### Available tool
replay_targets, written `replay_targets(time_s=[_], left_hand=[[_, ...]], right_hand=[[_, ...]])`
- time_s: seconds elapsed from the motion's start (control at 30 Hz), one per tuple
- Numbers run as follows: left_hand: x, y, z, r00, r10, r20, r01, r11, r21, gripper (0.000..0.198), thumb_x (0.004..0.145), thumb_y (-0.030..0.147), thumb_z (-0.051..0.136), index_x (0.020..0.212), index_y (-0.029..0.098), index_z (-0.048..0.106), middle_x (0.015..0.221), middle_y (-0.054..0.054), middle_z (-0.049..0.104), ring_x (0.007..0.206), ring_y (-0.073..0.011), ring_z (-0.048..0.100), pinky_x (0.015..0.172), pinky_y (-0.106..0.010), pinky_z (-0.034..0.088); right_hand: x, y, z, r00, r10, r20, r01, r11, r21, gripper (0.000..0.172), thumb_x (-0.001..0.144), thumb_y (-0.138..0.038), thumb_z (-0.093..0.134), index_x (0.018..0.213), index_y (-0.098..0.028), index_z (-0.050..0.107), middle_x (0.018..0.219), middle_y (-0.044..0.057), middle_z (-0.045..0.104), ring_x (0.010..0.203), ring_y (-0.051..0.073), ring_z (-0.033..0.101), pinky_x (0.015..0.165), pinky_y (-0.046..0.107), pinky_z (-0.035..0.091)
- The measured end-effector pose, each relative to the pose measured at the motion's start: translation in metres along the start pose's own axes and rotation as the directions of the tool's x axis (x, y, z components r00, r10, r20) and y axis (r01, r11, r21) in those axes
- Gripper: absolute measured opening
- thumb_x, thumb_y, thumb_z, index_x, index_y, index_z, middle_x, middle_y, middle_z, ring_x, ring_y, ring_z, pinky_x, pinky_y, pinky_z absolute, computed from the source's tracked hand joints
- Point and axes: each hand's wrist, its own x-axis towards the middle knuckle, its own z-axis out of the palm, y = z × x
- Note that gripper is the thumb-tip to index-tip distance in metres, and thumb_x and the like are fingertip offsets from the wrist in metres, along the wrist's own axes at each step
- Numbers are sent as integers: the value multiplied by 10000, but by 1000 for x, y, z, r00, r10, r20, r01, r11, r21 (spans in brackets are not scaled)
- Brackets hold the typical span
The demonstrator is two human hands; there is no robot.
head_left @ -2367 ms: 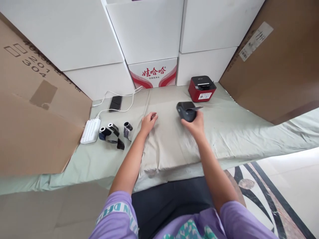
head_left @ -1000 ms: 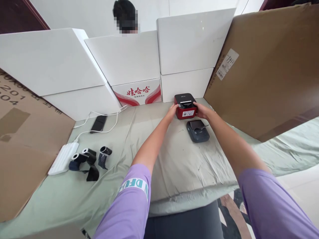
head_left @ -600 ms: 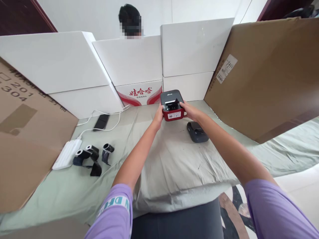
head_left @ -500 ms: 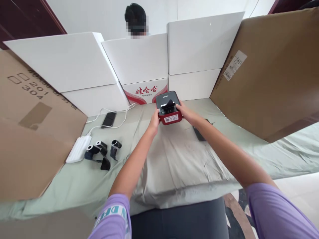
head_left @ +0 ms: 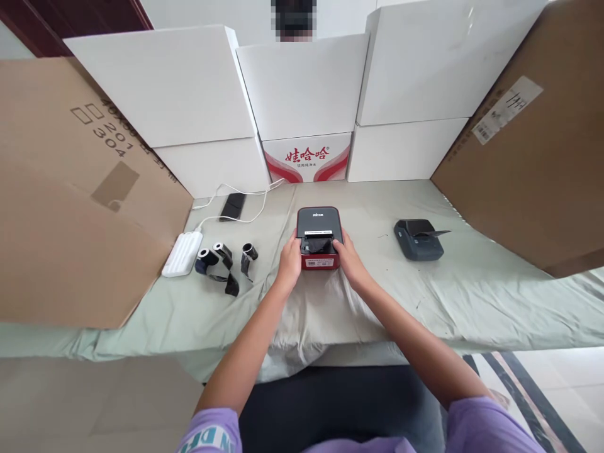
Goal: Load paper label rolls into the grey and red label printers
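Taking the red-and-black printer [head_left: 319, 238] as the centre of the dial, with twelve o'clock pointing away from the person, the left hand [head_left: 289, 260] is clamped on its nine o'clock side and the right hand [head_left: 350, 259] on its three o'clock side. The right thumb lies on the top, beside a dark strip [head_left: 321, 245] in the slot at six o'clock. A white label sits on the red face below that slot. The printer is at the middle of the cloth-covered tabletop [head_left: 368, 318]; whether its base touches the cloth, I cannot tell.

Well apart at three o'clock lies a dark grey device [head_left: 418, 242] with a black strip sticking out toward three. Around nine o'clock, three dark rolls stand near one another, their loose ends trailing on the cloth; past them, a white block [head_left: 183, 253] lies beside a brown carton [head_left: 70, 207]. A white cable [head_left: 252, 220] runs from the block past a black phone [head_left: 233, 207] between nine and ten. At twelve stands a box with red characters [head_left: 306, 155], and beyond the stacked white boxes shows a person's head [head_left: 293, 19].
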Motion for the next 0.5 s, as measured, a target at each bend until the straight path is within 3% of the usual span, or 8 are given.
replay_targets(time_s=[0.27, 0.5], left_hand=[[1, 0, 8, 997, -49, -65, 49, 999, -3, 559, 1016, 246, 324, 1459, 195, 659, 1306, -44, 797, 1242, -224, 733, 1048, -312, 601], [3, -3, 8, 993, -68, -99, 69, 998, 7, 539, 1038, 262, 375, 1511, 192, 624, 1375, -72, 771, 1376, -263, 671, 1158, -363, 546]], right_hand=[[7, 7, -3, 998, -50, 29, 50, 998, -25, 681, 953, -510, 475, 1611, -333, 467, 1592, 69, 558, 1610, 294, 355, 1353, 553, 271], [17, 12, -3, 999, -52, 11, 52, 998, 23, 703, 881, -505, 521, 1558, -315, 540, 1511, 65, 636, 1513, 319, 471, 1300, 562, 358]])
